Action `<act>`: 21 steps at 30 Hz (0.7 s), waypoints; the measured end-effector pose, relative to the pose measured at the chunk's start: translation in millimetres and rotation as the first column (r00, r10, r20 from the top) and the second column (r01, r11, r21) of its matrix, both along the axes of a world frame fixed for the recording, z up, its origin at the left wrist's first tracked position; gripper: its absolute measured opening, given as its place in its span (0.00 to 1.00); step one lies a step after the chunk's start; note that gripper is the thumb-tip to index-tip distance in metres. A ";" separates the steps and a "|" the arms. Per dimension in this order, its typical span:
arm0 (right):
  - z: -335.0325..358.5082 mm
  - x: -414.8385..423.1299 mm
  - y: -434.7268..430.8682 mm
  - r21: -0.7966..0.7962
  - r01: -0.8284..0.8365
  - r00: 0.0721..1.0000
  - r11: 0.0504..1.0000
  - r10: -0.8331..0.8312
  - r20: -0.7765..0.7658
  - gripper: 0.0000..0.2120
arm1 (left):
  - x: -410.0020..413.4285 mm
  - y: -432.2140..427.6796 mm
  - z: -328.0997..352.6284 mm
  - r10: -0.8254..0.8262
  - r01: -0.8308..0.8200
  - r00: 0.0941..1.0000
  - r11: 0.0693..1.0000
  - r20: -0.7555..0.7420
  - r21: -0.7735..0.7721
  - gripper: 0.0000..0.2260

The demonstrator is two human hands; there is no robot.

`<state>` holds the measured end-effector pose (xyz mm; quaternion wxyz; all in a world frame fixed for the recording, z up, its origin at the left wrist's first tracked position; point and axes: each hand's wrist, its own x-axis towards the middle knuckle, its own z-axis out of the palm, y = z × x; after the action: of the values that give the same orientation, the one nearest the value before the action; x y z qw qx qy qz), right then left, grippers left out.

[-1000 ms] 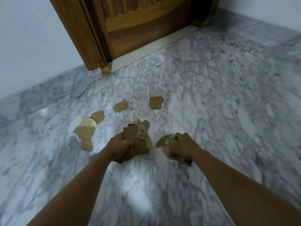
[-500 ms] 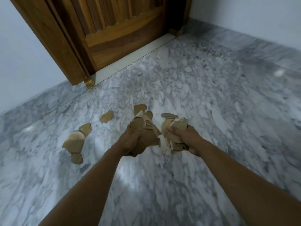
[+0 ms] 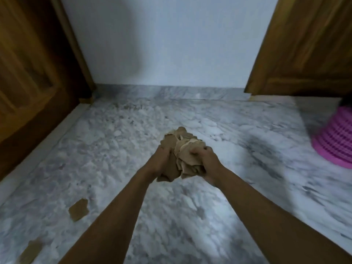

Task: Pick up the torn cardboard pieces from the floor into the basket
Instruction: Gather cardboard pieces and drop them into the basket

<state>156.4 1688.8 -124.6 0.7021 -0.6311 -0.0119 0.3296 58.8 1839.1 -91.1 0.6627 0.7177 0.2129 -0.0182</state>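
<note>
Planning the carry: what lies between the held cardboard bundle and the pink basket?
Only bare marble floor lies between the cardboard bundle and the pink basket, in the head view.

Grey-white marble floor (image 3: pixel 247 153) lies open between the held bundle of torn brown cardboard pieces (image 3: pixel 182 149) and the pink ribbed plastic basket (image 3: pixel 337 141) at the right edge. A brown wooden door (image 3: pixel 28 77) walls off the left. A second wooden door leaf (image 3: pixel 308 44) stands behind the basket, and a pale wall (image 3: pixel 162 44) closes the far side.
</note>
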 end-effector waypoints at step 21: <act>204.6 321.5 -485.3 0.106 0.449 0.833 0.887 -0.459 0.309 0.18 | 416.7 -428.0 168.1 -0.442 0.373 0.842 0.891 0.311 0.258 0.17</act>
<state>477.9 1203.6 80.0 0.7575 -0.6511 0.0175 0.0444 475.6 1411.1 77.0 0.6008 0.7964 -0.0697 -0.0070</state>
